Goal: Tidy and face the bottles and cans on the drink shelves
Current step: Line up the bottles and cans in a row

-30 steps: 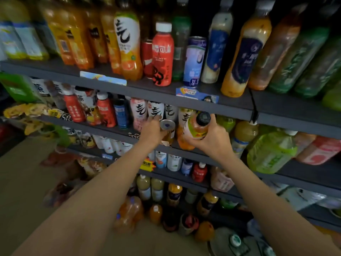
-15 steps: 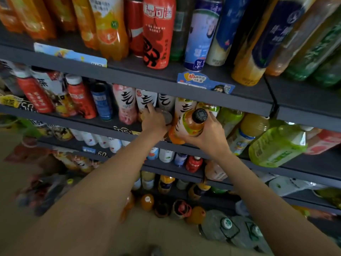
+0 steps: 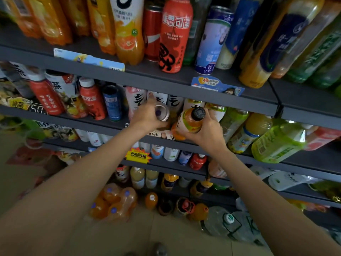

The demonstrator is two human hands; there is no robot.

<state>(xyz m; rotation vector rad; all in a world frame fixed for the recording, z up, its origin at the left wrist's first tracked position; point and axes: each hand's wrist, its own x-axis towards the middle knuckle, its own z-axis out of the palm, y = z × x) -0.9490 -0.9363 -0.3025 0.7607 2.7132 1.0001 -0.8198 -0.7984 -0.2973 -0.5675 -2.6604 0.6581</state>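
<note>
Both hands reach to the second shelf of a dark drinks rack. My left hand grips a can whose silver top faces me. Beside it, my right hand is closed around an orange-juice bottle with a black cap, tilted with its cap toward me. The can and the bottle nearly touch. Behind them stand white bottles with black brush lettering. How the can's lower part rests on the shelf is hidden by my left hand.
The top shelf holds orange bottles, a red bottle, a red can and a blue can. Green bottles lean over at the right. Lower shelves carry small bottles. Bottle packs and a water jug sit on the floor.
The view has moved closer and slightly up. My left hand has shifted onto the can and tipped its top toward me. My right hand keeps hold of the orange bottle.
</note>
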